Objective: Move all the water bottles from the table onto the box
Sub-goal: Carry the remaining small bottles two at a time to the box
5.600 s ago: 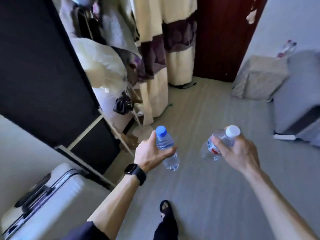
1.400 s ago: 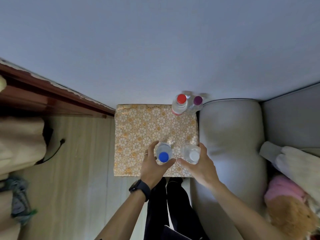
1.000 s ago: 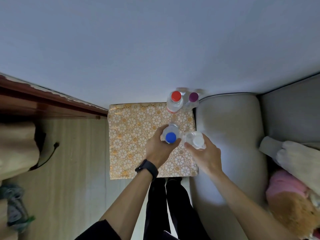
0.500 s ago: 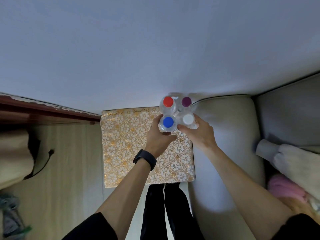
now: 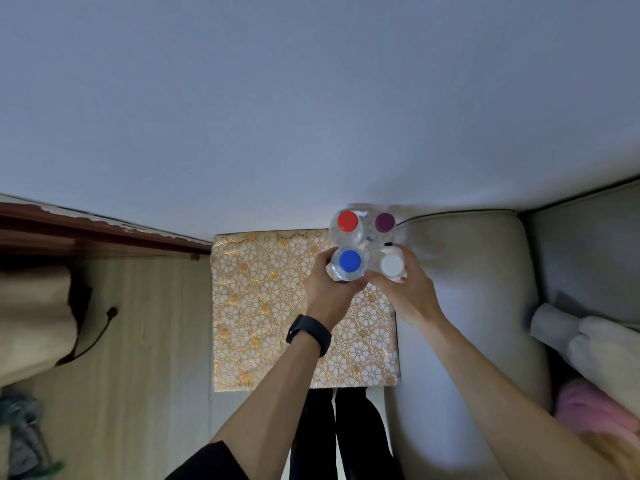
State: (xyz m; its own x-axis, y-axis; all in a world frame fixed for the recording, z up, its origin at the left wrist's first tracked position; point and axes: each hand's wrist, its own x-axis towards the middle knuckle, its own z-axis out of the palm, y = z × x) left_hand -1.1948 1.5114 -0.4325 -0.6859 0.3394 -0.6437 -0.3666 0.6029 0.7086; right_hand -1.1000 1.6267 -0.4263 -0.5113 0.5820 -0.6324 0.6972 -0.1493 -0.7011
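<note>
- Pale grey wall (image 5: 311, 98) fills the upper half of the view, with wood-look floor (image 5: 138, 341) seen at the left and a grey cushion (image 5: 467, 289) at the right.
- A box (image 5: 263, 306) covered in a gold-and-white flower pattern is set against the wall, between the floor and the cushion.
- 4 bottles are gathered in a tight square at the far right corner of the box, all upright and seen from above.
- The red-capped bottle (image 5: 347, 221) and the purple-capped bottle (image 5: 384, 222) are placed at the back, next to the wall.
- The blue-capped bottle (image 5: 349, 261) is gripped by the left hand (image 5: 329, 292), with fingers and thumb curled round its body.
- A black wristband (image 5: 308, 334) is worn on the left wrist.
- The white-capped bottle (image 5: 392, 265) is held by the right hand (image 5: 405, 292), with fingers wrapped round its side, just beside the blue-capped one.
- Whether the bases of the 2 held bottles rest on the box cannot be told.
</note>
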